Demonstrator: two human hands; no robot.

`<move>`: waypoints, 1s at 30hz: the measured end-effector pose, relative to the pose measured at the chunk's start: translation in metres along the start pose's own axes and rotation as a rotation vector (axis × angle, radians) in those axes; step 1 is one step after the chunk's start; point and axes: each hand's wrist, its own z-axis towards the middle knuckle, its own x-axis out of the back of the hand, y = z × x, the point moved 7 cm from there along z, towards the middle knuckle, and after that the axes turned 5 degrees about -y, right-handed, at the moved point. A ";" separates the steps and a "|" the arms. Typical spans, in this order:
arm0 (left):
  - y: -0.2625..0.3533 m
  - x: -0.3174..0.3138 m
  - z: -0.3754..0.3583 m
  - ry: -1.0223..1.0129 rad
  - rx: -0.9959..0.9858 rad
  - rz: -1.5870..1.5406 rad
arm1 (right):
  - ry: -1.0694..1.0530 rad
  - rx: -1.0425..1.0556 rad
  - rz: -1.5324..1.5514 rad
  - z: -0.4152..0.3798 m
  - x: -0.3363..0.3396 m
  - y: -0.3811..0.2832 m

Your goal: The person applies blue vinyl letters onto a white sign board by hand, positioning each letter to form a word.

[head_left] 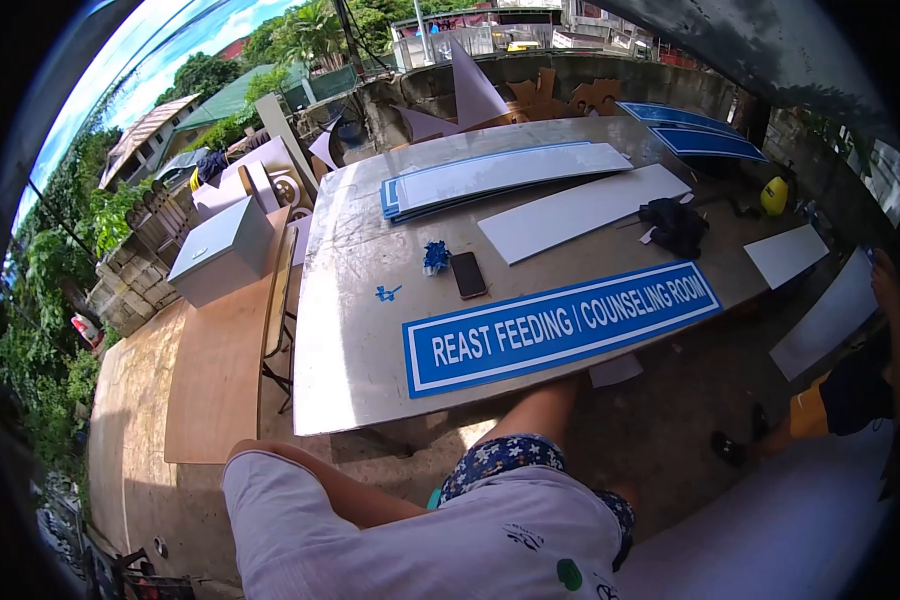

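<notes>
A blue sign (562, 326) lies at the near edge of a grey table (350, 330). A phone (469, 274) rests just behind it, beside white boards (580, 211).

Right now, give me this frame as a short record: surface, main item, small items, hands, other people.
surface: grey metal-topped table, outdoors
main item: long blue sign with white lettering, flat along the near table edge
small items: dark smartphone beside crumpled blue scraps; black cloth bundle
boards: blank white rectangular panel; stack of white, blue-edged panels behind it
hands: neither in view; only an arm at the bottom
other people: one person at the right edge
</notes>
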 end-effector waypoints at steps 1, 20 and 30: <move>-0.001 0.003 -0.003 0.003 0.002 -0.001 | 0.000 0.003 0.005 0.002 -0.001 -0.005; -0.017 -0.006 -0.001 -0.043 0.019 -0.042 | -0.038 -0.026 0.033 -0.009 -0.008 -0.010; -0.025 -0.012 0.002 -0.035 -0.019 -0.084 | -0.034 0.003 0.015 0.007 0.010 -0.022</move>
